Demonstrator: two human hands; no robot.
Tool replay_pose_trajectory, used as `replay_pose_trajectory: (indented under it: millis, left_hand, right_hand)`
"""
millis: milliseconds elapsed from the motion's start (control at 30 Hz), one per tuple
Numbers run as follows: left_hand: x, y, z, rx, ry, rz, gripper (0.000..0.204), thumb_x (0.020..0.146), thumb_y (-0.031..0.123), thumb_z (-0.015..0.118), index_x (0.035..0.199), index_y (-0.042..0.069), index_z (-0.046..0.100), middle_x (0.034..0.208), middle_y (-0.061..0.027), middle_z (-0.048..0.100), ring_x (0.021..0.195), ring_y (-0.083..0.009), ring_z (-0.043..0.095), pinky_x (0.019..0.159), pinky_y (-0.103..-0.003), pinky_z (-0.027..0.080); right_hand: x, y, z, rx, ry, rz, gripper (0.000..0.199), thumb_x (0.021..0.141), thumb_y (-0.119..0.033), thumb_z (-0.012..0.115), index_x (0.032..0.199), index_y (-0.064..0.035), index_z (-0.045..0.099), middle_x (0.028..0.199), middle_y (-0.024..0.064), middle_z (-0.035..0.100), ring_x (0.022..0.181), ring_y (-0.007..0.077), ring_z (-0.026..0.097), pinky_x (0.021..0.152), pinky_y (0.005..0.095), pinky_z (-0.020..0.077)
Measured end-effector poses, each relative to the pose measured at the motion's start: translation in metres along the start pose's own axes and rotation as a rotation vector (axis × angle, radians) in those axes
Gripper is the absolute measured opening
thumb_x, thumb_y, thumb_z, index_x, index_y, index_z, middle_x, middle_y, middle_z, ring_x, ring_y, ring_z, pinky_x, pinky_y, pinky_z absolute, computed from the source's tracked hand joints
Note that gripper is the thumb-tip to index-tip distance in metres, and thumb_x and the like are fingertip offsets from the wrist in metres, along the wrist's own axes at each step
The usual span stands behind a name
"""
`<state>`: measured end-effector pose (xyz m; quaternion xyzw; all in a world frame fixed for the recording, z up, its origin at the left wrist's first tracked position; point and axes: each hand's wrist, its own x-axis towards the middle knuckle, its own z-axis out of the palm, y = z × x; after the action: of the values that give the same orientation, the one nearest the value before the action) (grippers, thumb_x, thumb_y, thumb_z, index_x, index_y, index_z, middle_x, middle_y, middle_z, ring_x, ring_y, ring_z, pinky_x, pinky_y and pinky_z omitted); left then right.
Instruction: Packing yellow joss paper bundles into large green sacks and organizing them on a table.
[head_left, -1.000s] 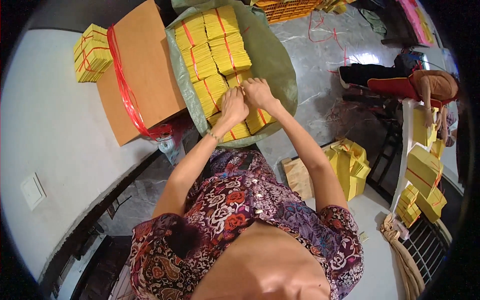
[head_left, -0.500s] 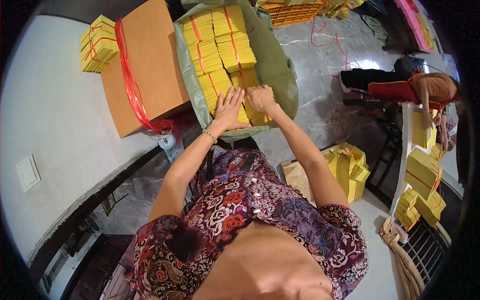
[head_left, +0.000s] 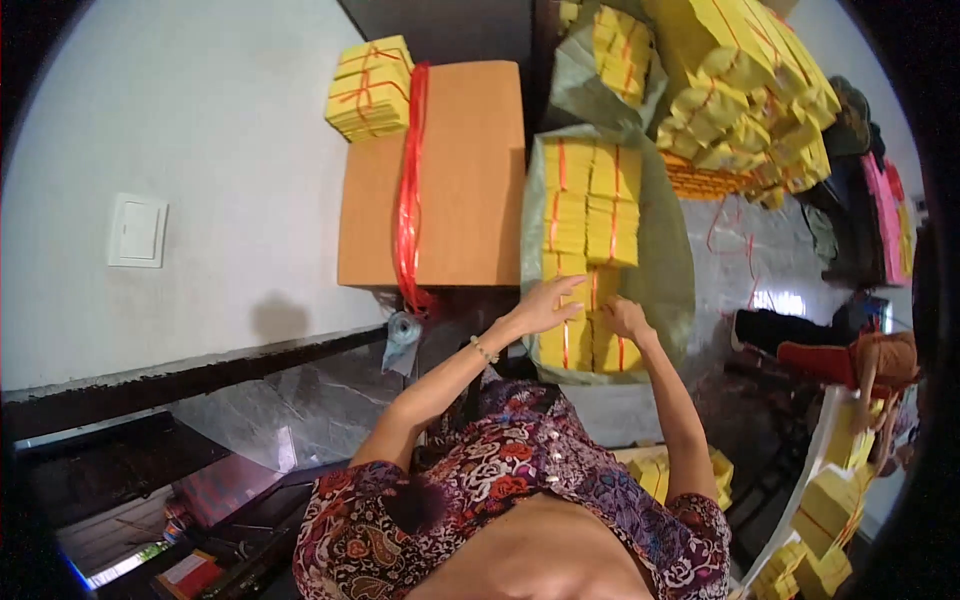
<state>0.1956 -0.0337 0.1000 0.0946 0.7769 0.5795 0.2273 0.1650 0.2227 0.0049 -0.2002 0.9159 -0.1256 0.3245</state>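
A green woven sack [head_left: 668, 230] stands with its mouth spread wide, packed with two rows of yellow paper bundles [head_left: 614, 232] tied with red plastic strips. Over the nearer part of the left row, my left hand [head_left: 545, 308] is open, palm down, fingers stretched across the paper. My right hand [head_left: 626, 318] is closed, its fingers curled down at the right row; whatever may be inside them is hidden.
Left of the sack is a brown wooden box-like surface [head_left: 465, 170] with a hank of red plastic strips [head_left: 412, 190] across it and tied yellow bundles [head_left: 370, 90] at its edge. An orange crate [head_left: 700, 182] sits beyond. Another person [head_left: 884, 362] handles yellow stacks at far right.
The view has swung left, so the sack appears farther right. My left hand has shifted a little off the seam between the rows, and the gap between my hands has widened.
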Motion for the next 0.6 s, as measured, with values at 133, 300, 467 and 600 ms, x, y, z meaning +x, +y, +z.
replay_pose_trajectory:
  millis: [133,300,467,600]
  left_hand:
    - [-0.018,-0.008,-0.086,-0.157,0.388,0.029,0.045,0.089,0.020,0.061,0.130,0.007,0.048,0.112,-0.0103,0.061,0.094,-0.0164,0.061,0.081,-0.030,0.050]
    - [-0.037,-0.054,-0.218,-0.704,0.806,-0.330,0.052,0.086,0.031,0.066,0.129,0.007,0.048,0.116,-0.0134,0.058,0.099,-0.0188,0.058,0.084,-0.031,0.048]
    - [-0.020,-0.071,-0.321,-1.389,1.021,-0.351,0.100,0.072,0.048,0.075,0.142,0.008,0.017,0.141,-0.0161,0.030,0.126,-0.0297,0.036,0.102,-0.041,0.034]
    - [-0.016,-0.095,-0.388,-1.527,1.066,-0.340,0.131,0.056,0.059,0.082,0.145,0.011,-0.002,0.143,-0.0165,0.022,0.133,-0.0326,0.023,0.106,-0.046,0.027]
  right_hand:
    - [0.007,-0.040,-0.061,0.183,0.328,-0.119,0.019,0.088,-0.019,0.051,0.086,-0.0021,0.057,0.087,0.0206,0.062,0.078,0.0391,0.060,0.068,0.0452,0.0475]
    - [0.044,-0.124,-0.144,0.387,0.534,-0.304,0.011,0.087,-0.009,0.055,0.089,0.0011,0.060,0.083,0.0190,0.062,0.073,0.0335,0.061,0.062,0.0376,0.0466]
    - [0.099,-0.218,-0.189,0.387,0.483,-0.447,0.010,0.084,-0.007,0.056,0.092,-0.0026,0.061,0.086,0.0180,0.061,0.078,0.0352,0.060,0.067,0.0390,0.0484]
    - [0.136,-0.285,-0.176,0.461,0.454,-0.534,0.010,0.084,-0.007,0.056,0.091,-0.0022,0.061,0.085,0.0177,0.061,0.077,0.0340,0.061,0.066,0.0391,0.0488]
